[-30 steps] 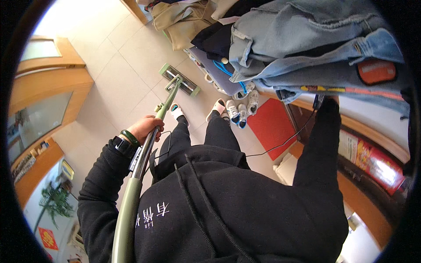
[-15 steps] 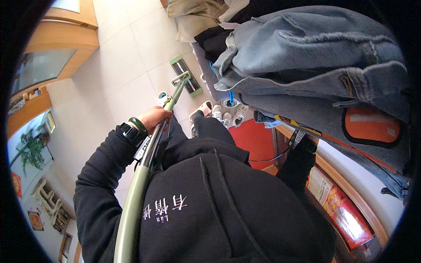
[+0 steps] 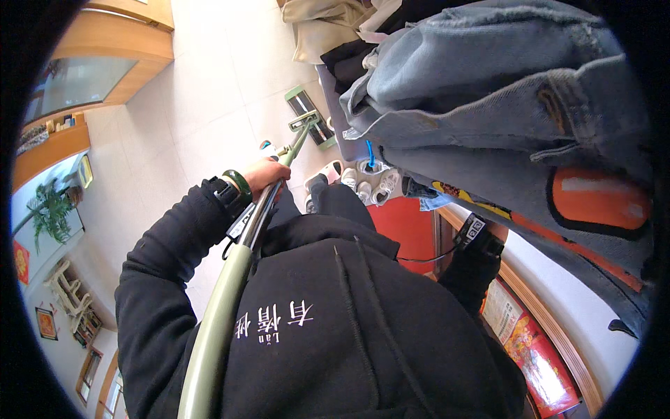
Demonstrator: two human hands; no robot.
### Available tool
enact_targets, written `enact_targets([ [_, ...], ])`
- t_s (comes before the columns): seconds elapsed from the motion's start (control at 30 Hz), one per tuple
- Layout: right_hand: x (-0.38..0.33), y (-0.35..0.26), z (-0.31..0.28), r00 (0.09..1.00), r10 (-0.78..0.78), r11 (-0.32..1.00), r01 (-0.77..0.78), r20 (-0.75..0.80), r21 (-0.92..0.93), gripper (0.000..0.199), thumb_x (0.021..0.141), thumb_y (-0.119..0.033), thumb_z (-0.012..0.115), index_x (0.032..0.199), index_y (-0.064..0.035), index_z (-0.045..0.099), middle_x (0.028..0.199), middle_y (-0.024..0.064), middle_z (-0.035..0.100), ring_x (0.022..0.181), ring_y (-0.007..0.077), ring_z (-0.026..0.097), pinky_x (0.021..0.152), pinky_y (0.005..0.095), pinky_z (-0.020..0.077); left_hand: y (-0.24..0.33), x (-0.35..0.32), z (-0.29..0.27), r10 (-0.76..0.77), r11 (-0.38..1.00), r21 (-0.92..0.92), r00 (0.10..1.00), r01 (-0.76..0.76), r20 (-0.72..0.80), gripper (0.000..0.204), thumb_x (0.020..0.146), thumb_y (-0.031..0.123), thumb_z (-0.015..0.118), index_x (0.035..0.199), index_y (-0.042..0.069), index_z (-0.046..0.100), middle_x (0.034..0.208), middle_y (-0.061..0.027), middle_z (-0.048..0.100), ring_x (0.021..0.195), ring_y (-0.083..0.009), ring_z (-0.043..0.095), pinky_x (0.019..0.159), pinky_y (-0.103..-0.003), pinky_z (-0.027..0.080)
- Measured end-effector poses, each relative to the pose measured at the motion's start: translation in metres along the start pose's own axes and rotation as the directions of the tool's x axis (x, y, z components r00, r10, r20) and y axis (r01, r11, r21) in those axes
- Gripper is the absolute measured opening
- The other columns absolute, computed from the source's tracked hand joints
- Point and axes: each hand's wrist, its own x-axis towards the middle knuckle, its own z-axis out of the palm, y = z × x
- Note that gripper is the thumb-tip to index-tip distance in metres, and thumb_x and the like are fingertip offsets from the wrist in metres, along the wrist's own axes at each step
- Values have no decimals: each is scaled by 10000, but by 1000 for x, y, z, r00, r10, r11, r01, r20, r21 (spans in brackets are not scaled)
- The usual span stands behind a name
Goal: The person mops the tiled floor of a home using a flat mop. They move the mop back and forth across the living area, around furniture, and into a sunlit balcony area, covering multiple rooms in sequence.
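the left hand (image 3: 267, 176) is closed around the pole of a mop (image 3: 234, 276), whose thick pale-green upper section passes along the person's left side at the near edge. beyond the grip, the pole slants far and slightly right to a flat rectangular mop head (image 3: 311, 119) on the tiled floor (image 3: 202, 91). a dark green bangle (image 3: 237, 183) circles the left wrist, with a black band (image 3: 222, 194) beside it. the right hand (image 3: 497, 232), at right, is largely hidden beneath blue-grey denim (image 3: 488, 66); whether its fingers are spread or closed on something cannot be told. a black device (image 3: 473, 230) sits at the right wrist, a thin cable (image 3: 427, 260) running left from it. farther out: white shoes (image 3: 366, 187) and a red mat (image 3: 401, 230) left of the right arm; a beige garment (image 3: 317, 31) at far right of centre; a red package (image 3: 537, 356) at near right; a green plant (image 3: 52, 215) at left.
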Motion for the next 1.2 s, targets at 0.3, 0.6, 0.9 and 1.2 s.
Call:
enact_targets([
  [0.3, 8, -9, 3, 1000, -16, 1000, 16, 22, -19, 400, 880, -174, 640, 1235, -20, 538, 1165, 84, 610, 1044, 183, 561, 883, 331, 448, -4, 12, -7, -71, 918, 389, 997, 80, -39, 190, 791, 191, 607, 834, 6, 607, 677, -78, 621, 479, -178, 596, 431, -321, 495],
  [0.6, 9, -12, 7, 999, -27, 1000, 27, 39, -14, 404, 885, -169, 635, 1245, -21, 530, 1180, 86, 603, 1065, 184, 553, 901, 331, 440, -17, 49, -24, -33, 412, 896, 980, -166, 197, 196, 808, 178, 573, 738, 9, 644, 607, -125, 645, 505, -235, 640, 457, -368, 501],
  [0.9, 9, -13, 8, 998, -29, 999, 30, 55, -14, 408, 890, -165, 630, 1256, -22, 521, 1195, 88, 597, 1085, 185, 545, 920, 331, 432, -2, -13, -14, 45, 763, 644, 991, 46, -124, 179, 776, 168, 591, 767, -9, 612, 603, -98, 631, 487, -212, 622, 422, -349, 490],
  [1.2, 10, -13, 8, 998, -26, 999, 28, 64, -26, 412, 895, -161, 624, 1266, -23, 513, 1210, 89, 590, 1106, 186, 538, 939, 331, 424, 4, -19, -7, 34, 947, 322, 992, 7, -122, 161, 767, 150, 616, 798, -7, 630, 647, -68, 620, 493, -163, 595, 467, -315, 486],
])
